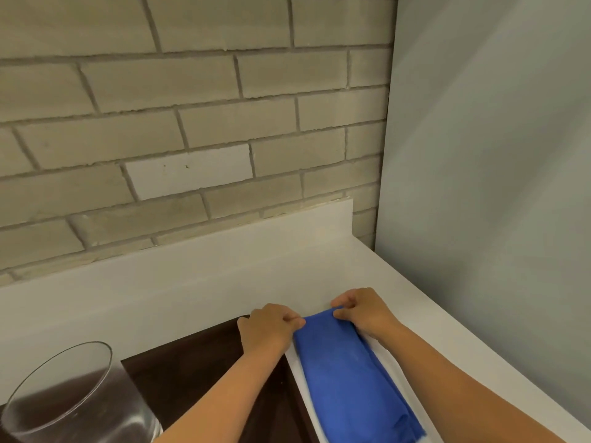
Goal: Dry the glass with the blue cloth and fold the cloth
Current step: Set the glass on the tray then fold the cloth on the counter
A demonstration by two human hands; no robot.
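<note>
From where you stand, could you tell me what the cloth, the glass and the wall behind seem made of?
Blue cloth: soft matte fabric, perhaps microfibre; it folds in layers. Glass: clear glass or plastic; the dark surface shows through. Wall: pale matte brick with rough joints.

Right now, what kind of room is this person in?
Probably a kitchen. There is a white counter with a low backsplash against a grey brick wall, a clear drinking glass on a dark surface, and both hands pinching a folded blue cloth.
</note>
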